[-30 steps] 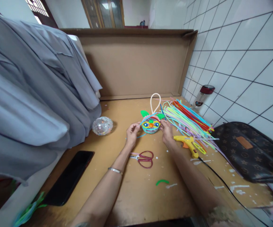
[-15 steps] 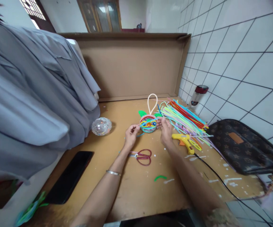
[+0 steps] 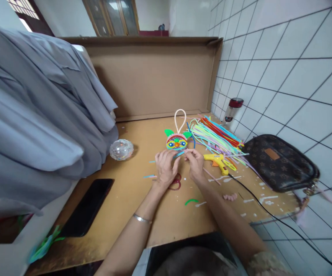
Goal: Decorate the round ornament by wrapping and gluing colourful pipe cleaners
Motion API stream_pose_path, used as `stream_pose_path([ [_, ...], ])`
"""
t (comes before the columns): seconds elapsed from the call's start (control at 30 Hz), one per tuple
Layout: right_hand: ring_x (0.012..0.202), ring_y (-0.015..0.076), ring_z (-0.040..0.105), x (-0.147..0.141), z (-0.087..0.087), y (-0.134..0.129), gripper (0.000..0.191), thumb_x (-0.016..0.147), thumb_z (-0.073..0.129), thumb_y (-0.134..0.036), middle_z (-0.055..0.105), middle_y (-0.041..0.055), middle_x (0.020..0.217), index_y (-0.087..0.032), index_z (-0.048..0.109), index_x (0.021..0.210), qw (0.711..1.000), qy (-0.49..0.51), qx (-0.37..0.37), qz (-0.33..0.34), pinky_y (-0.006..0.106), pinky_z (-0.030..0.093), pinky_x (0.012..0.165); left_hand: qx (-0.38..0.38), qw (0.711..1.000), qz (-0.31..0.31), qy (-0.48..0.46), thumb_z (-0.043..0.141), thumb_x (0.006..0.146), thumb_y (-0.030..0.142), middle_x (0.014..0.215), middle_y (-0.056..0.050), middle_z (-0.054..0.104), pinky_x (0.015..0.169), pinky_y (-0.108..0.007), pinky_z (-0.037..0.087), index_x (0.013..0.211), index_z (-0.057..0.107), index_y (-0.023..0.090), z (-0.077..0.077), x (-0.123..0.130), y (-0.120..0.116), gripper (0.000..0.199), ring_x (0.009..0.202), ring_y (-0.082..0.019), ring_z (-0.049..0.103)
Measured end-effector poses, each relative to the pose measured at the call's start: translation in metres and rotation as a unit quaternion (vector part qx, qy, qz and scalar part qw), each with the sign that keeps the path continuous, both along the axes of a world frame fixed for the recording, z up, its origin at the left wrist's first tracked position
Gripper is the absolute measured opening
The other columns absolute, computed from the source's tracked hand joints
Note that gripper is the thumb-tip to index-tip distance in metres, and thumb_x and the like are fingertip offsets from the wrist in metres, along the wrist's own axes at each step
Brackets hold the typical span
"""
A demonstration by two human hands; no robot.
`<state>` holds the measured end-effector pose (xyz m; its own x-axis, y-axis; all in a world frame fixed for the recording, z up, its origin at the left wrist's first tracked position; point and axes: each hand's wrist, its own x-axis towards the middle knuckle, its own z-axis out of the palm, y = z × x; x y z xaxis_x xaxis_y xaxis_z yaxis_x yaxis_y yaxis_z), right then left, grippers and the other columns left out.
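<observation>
My left hand [image 3: 166, 165] and my right hand [image 3: 195, 162] are close together, both closed with pinched fingers on a light blue pipe cleaner [image 3: 179, 154]. Just beyond them lies a round, colourful face ornament [image 3: 177, 144] with green ears, blue eyes, an orange nose and a white loop [image 3: 180, 120] on top. Its lower edge is close behind my fingers. Red-handled scissors [image 3: 176, 185] lie partly hidden by my left hand and wrist. A dark blue pipe cleaner [image 3: 193, 142] rests right of the ornament.
At the right are a pile of coloured pipe cleaners [image 3: 220, 134], a yellow glue gun [image 3: 218, 161] with a cord, a bottle [image 3: 233, 111] and a brown bag [image 3: 282, 163]. A clear faceted ball [image 3: 121, 149] and a black phone [image 3: 87, 207] lie left. Grey cloth [image 3: 48, 115] hangs beside the table.
Both hands have come down from the ornament toward me with the light blue pipe cleaner, uncovering the face. My left hand now covers part of the scissors. The view has shifted slightly.
</observation>
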<state>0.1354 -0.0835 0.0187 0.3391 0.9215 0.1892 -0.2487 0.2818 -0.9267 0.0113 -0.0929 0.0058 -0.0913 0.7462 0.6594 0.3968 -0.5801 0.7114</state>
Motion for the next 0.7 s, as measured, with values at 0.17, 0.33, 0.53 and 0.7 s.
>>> stream_pose_path([
  [0.17, 0.056, 0.0123, 0.044, -0.005, -0.003, -0.016, 0.019, 0.066, 0.064, -0.038, 0.05, -0.0053, 0.052, -0.023, 0.056, 0.056, 1.0, -0.024, -0.002, 0.019, 0.028, 0.038, 0.06, -0.056, 0.995, -0.085, -0.024, 0.069, 0.083, 0.033, 0.078, -0.007, 0.069, 0.081, -0.033, 0.045, 0.084, 0.073, 0.025, -0.009, 0.006, -0.004, 0.01, 0.077, -0.021, 0.062],
  [0.33, 0.063, 0.0172, 0.051, 0.021, -0.005, -0.022, 0.03, 0.078, 0.056, -0.05, 0.057, -0.0001, 0.062, -0.023, 0.06, 0.067, 0.982, -0.188, -0.019, -0.024, 0.031, 0.042, 0.065, -0.082, 0.99, -0.078, -0.088, 0.071, 0.08, 0.034, 0.077, -0.006, 0.068, 0.077, -0.03, 0.047, 0.08, 0.072, 0.024, -0.011, 0.006, -0.01, 0.011, 0.074, -0.019, 0.061],
  [0.53, 0.104, 0.0363, 0.06, 0.091, -0.004, -0.032, 0.04, 0.084, 0.059, -0.045, 0.066, 0.0251, 0.107, -0.01, 0.066, 0.103, 0.719, -0.641, -0.154, -0.222, 0.046, 0.044, 0.088, -0.204, 0.941, -0.091, -0.255, 0.067, 0.079, 0.053, 0.063, 0.002, 0.059, 0.051, -0.023, 0.036, 0.075, 0.061, 0.02, -0.01, 0.01, -0.011, 0.034, 0.049, -0.009, 0.043],
  [0.7, 0.095, 0.037, 0.068, 0.112, -0.012, -0.027, 0.06, 0.086, 0.056, -0.058, 0.068, 0.0282, 0.107, -0.004, 0.065, 0.112, 0.617, -0.708, -0.287, -0.19, 0.042, 0.048, 0.074, -0.263, 0.886, -0.175, -0.339, 0.075, 0.066, 0.061, 0.061, 0.003, 0.055, 0.043, -0.02, 0.023, 0.073, 0.056, 0.019, -0.007, 0.013, -0.008, 0.047, 0.043, -0.005, 0.032],
])
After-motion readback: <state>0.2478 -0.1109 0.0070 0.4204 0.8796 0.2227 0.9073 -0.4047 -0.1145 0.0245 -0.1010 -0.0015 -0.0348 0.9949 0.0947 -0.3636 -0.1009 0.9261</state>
